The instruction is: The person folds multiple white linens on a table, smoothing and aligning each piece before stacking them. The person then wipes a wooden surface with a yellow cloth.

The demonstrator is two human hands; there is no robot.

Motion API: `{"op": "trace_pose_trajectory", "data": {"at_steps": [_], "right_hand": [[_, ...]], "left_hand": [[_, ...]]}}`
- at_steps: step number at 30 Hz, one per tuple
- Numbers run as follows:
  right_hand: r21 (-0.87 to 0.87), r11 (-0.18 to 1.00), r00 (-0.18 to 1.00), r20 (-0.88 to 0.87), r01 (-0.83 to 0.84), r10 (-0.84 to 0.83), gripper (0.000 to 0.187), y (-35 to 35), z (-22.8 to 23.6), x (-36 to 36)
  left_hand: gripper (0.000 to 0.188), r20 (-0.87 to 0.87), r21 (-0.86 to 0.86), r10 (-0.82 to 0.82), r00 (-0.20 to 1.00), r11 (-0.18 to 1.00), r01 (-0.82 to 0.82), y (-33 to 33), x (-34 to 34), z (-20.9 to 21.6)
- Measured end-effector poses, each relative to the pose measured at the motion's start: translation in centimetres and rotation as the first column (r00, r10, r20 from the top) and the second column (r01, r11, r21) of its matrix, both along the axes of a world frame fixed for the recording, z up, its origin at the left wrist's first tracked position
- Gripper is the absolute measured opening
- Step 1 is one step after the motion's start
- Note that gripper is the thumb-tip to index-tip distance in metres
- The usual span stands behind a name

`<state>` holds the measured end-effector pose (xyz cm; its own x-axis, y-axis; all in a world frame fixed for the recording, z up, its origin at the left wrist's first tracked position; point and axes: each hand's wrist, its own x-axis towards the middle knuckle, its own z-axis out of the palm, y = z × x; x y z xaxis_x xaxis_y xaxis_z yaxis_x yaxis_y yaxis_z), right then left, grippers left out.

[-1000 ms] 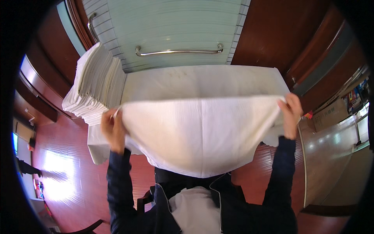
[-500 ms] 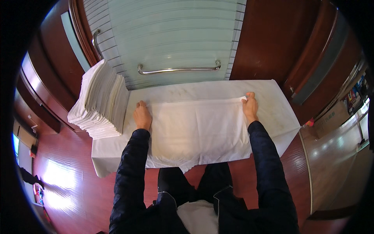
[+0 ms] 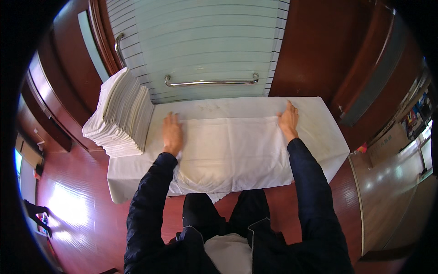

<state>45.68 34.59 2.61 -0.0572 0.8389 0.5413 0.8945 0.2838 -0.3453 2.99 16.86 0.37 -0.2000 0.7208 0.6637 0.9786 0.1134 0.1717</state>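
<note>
A white cloth (image 3: pixel 232 153) lies spread flat before me, a crease down its middle and its near edge hanging over the table's front. Beside its far left corner is my left hand (image 3: pixel 173 134), fingers stretched and slightly blurred, holding nothing. At the far right corner my right hand (image 3: pixel 288 122) has its fingers apart, touching or just over the cloth's edge; I cannot tell which. A tall stack of folded white cloths (image 3: pixel 123 114) stands at the table's left end.
The long table (image 3: pixel 319 123) wears a white cover. Behind it stands a pale glass panel with a metal bar handle (image 3: pixel 212 83), flanked by dark red wood. A cardboard box (image 3: pixel 388 144) is at the right. Part of another person (image 3: pixel 36 214) shows at the far left.
Both hands have let go of the cloth's far corners and opened their fingers. The cloth's far edge now lies flat, and its near edge hangs a little straighter.
</note>
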Motion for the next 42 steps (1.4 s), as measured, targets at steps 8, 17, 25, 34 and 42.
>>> {"op": "trace_pose_trajectory", "data": {"at_steps": [8,17,25,34,42], "right_hand": [[-0.330,0.774,0.805,0.063,-0.541,0.589,0.078,-7.1,-4.4,-8.5],[-0.335,0.902,0.902,0.239,-0.271,0.360,0.083,-4.9,-2.0,1.1],[-0.327,0.837,0.830,0.209,-0.439,0.517,0.076,-13.5,-3.6,0.1],[-0.204,0.633,0.622,0.123,-0.747,0.773,0.084,-22.1,-3.3,-5.3],[-0.043,0.996,0.835,0.543,-0.075,0.086,0.066,-18.3,-4.0,9.8]], "left_hand": [[0.055,0.056,-0.275,-0.313,0.948,0.908,0.316,1.2,7.3,-1.9],[0.067,-0.221,-0.340,0.033,0.975,0.934,-0.108,-1.6,1.1,-1.9],[0.067,0.035,-0.319,-0.304,0.952,0.900,0.299,-9.6,2.9,-0.9],[0.095,0.144,-0.329,-0.575,0.805,0.740,0.587,-13.3,12.6,0.3],[0.081,-0.075,-0.248,-0.121,0.990,0.964,0.099,-19.1,-0.8,-3.8]]}}
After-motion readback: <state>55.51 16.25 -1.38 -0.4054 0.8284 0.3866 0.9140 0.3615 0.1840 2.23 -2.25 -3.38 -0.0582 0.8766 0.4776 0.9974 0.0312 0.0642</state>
